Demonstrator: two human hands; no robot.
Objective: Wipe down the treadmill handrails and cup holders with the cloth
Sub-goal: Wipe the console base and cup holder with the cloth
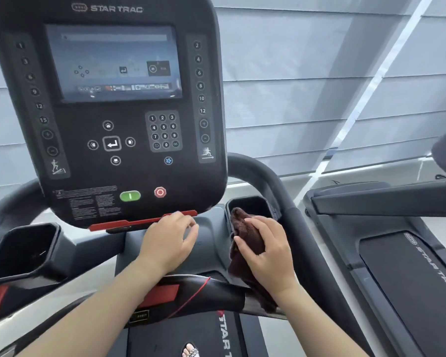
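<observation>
Right hand (265, 249) gripping the brown cloth (245, 235) at the right cup holder (252, 203) — left hand (169, 240) loose, fingers relaxed on the gray console ledge (209, 228).

The person's left hand (169, 243) and right hand (268, 251) are bare, and both forearms (108, 302) run bare from the wrists to the lower edge of the view. At the bottom, one foot shows in an open-toed sandal (191, 353), its strap patterned in black and white (checked or woven, too small to tell), the toes (188, 347) uncovered.
</observation>
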